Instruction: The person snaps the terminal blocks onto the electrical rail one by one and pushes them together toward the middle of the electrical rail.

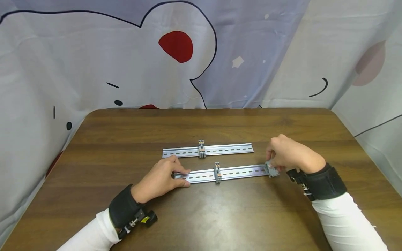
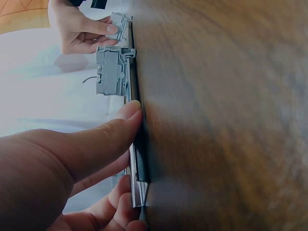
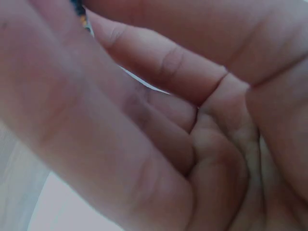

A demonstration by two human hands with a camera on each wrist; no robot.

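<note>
A slotted metal DIN rail [image 1: 242, 172] lies on the table nearest the person. My left hand [image 1: 160, 180] grips its left end, with thumb and fingers on opposite long edges. Grey terminal blocks [image 1: 217, 173] stand clipped near the rail's middle, seen side-on as a grey body [image 2: 111, 71] in the left wrist view. At the rail's right end, my right hand [image 1: 290, 155] pinches another grey terminal block [image 1: 272, 170]. It sits at the rail; whether it is latched cannot be told. Curled fingers [image 3: 96, 125] fill the right wrist view and hide that block.
Behind the near rail lies a second DIN rail [image 1: 229, 149], roughly parallel, with terminal blocks [image 1: 201, 149] near its middle. Both rails rest on a brown wooden table [image 1: 201, 216]. A printed curtain [image 1: 78, 62] hangs behind the table's far edge.
</note>
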